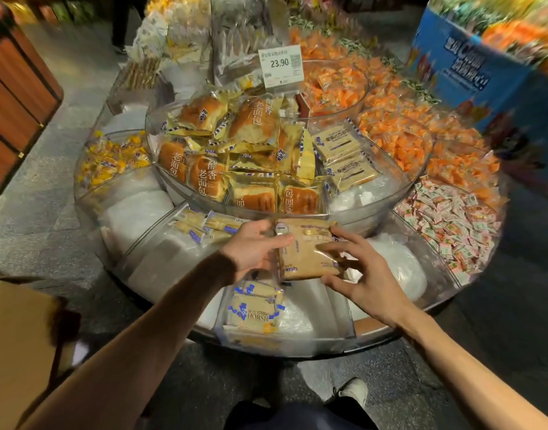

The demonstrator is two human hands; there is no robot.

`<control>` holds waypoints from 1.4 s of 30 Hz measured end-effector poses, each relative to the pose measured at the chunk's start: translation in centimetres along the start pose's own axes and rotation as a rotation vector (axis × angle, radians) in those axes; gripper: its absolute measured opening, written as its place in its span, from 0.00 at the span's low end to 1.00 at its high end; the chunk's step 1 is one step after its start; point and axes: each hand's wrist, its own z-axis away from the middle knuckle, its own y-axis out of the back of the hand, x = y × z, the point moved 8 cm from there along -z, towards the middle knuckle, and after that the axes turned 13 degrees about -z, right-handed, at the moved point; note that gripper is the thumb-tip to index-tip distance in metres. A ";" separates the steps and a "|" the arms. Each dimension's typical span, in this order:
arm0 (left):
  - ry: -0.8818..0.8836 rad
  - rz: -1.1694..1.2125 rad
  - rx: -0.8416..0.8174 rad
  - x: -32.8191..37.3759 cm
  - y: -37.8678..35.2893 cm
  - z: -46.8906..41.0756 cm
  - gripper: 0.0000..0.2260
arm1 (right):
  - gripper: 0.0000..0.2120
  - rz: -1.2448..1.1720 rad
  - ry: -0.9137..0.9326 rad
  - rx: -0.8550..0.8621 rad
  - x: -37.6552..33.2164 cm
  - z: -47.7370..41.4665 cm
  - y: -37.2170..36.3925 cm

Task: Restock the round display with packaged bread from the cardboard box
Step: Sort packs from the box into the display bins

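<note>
— Left hand (254,246): condition?
— Fingers curled round the left edge of a bread packet (307,252). The right hand (356,274) pinches the opposite edge, fingers spread, thumb underneath. The packet is held just above the near compartment (344,330) of the round display and is not yet set down.
— Supply?
— A cardboard box (15,336) stands close at the person's left. Its contents are out of view.
— Stock in that compartment?
— One laid packet (254,315) rests on white padding (297,318). The rest is bare padding.
— Further in?
— The bay to the left holds a few slim packs (204,228). The upper tier (400,184) is well filled with bread, and a price tag (279,65) stands behind it.
— Assessment?
— An early stage, in my judgement: the lower ring is mostly unfilled, with many placements left.
</note>
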 end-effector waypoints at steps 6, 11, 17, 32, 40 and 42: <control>-0.069 0.003 -0.005 1.2 -0.3 -0.8 0.29 | 0.31 -0.550 -0.374 0.307 1.9 0.1 2.5; -0.069 0.022 0.004 2.1 -2.3 -3.6 0.38 | 0.17 -0.687 -0.494 0.352 4.0 -0.2 4.6; -0.236 -0.086 0.247 5.2 -5.4 -6.4 0.43 | 0.17 -0.601 -0.492 0.405 7.3 -1.9 10.5; -0.456 -0.714 0.743 14.3 -10.0 -14.9 0.23 | 0.24 0.010 -0.167 -0.091 10.2 -16.5 20.9; -0.170 -1.007 0.742 13.7 -7.8 -19.2 0.21 | 0.21 0.373 -0.044 -0.269 11.7 -22.0 18.6; -0.142 -1.105 0.709 13.4 -8.0 -19.9 0.21 | 0.22 0.380 -0.035 -0.282 12.0 -22.2 18.3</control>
